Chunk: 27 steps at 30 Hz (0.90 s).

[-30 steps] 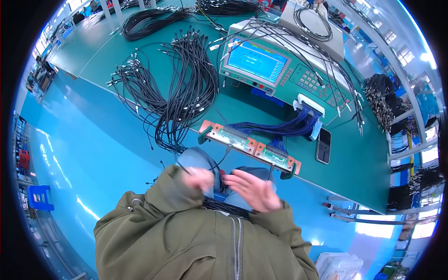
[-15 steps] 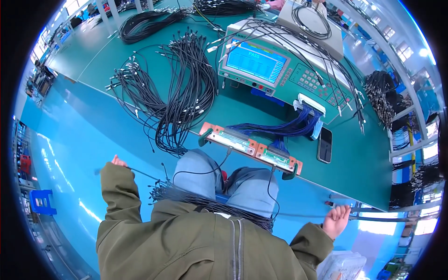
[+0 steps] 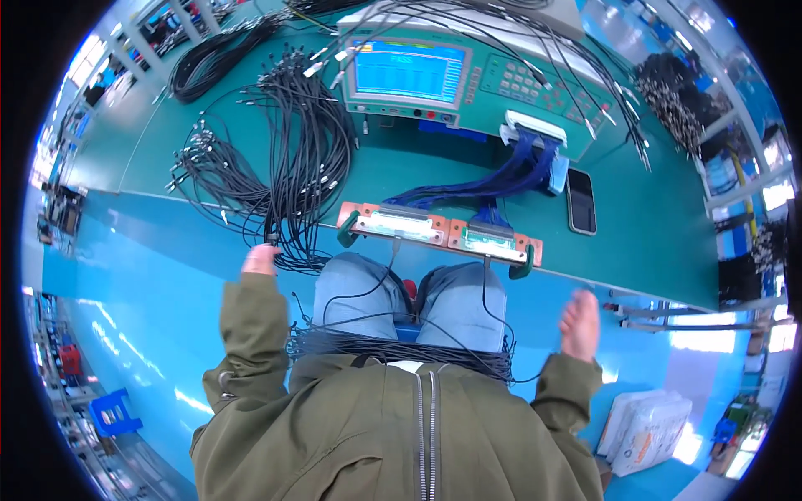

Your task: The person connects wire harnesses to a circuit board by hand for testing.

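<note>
Over the floor, by the table's front edge, my left hand (image 3: 261,259) is raised close to the hanging end of a heap of black cables (image 3: 313,159). Motion blurs its fingers, and I see no cable in it. My right hand (image 3: 580,326) is up to the right of my knees, blurred, fingers loosely apart and holding nothing visible. Across my lap lies a bundle of thin black cables (image 3: 401,346). Two cable leads run from it to an orange-ended test fixture (image 3: 447,235) clamped at the table edge, with lit clear covers.
A tester with a blue screen (image 3: 407,73) stands on the green table (image 3: 660,242), joined to the fixture by blue-purple wires (image 3: 468,190). Right of them lies a phone (image 3: 581,202). Plastic-wrapped boxes (image 3: 647,430) stand at lower right, a blue stool (image 3: 115,413) at lower left.
Both hands have come up and inward from wide apart. The cable stretched out between them has been let go, and loose cable now lies over my thighs. The view has shifted.
</note>
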Motion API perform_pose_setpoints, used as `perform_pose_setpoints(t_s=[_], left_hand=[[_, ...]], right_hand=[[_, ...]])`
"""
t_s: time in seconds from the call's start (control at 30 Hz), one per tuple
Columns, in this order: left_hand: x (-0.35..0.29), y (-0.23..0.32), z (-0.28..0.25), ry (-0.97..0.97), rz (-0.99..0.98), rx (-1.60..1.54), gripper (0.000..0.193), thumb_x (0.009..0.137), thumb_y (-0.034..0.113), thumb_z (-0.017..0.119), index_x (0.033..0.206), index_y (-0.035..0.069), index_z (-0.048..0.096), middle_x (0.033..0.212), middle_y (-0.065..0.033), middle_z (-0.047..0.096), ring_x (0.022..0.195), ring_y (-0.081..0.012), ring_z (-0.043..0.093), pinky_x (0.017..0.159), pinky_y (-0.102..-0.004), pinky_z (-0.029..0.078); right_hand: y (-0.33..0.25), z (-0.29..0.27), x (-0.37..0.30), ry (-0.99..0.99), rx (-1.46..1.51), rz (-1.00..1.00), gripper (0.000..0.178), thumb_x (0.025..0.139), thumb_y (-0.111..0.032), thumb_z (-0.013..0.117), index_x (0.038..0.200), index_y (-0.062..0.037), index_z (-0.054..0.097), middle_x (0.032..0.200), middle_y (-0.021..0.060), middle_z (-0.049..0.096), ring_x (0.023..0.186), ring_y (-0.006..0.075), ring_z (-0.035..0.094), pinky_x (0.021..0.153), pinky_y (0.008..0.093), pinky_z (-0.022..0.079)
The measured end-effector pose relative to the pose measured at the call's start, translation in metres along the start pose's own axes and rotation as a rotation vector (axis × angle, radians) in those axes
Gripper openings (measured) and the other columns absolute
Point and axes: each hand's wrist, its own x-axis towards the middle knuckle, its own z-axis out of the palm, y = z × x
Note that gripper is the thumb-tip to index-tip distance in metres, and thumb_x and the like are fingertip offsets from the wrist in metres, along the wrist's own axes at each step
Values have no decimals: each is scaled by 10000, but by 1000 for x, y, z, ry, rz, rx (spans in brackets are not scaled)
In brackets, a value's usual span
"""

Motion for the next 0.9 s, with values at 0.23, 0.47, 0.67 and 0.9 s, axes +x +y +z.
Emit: perform_pose_setpoints(t_s=[0.23, 0.47, 0.67, 0.9], left_hand=[[-60, 89, 119, -250, 119, -620, 226, 863, 225, 398, 858, 51, 542, 706, -18, 514, 605, -84, 437, 549, -209, 373], [-50, 108, 146, -331, -83, -849, 206, 865, 246, 419, 789, 66, 487, 696, -34, 508, 542, -92, 429, 470, -221, 375], [-77, 92, 147, -318, -174, -893, 207, 858, 235, 425, 746, 68, 475, 616, -40, 490, 447, -71, 352, 398, -202, 292], [-74, 86, 142, -413, -307, -976, 224, 858, 245, 427, 740, 66, 491, 616, -39, 483, 455, -62, 351, 420, -184, 294]], right_hand=[[74, 139, -8, -336, 30, 88, 202, 889, -237, 377, 835, -59, 456, 689, 24, 432, 584, 100, 448, 540, 178, 367], [102, 127, -31, -309, -1, 51, 199, 896, -212, 354, 808, -58, 444, 661, 12, 401, 490, 60, 348, 426, 174, 294], [96, 121, -14, -307, -40, 106, 202, 893, -206, 355, 782, -58, 438, 644, 5, 382, 461, 48, 289, 384, 183, 245], [86, 121, -12, -340, -147, 137, 206, 890, -196, 351, 764, -61, 442, 640, 5, 382, 465, 49, 297, 393, 176, 258]])
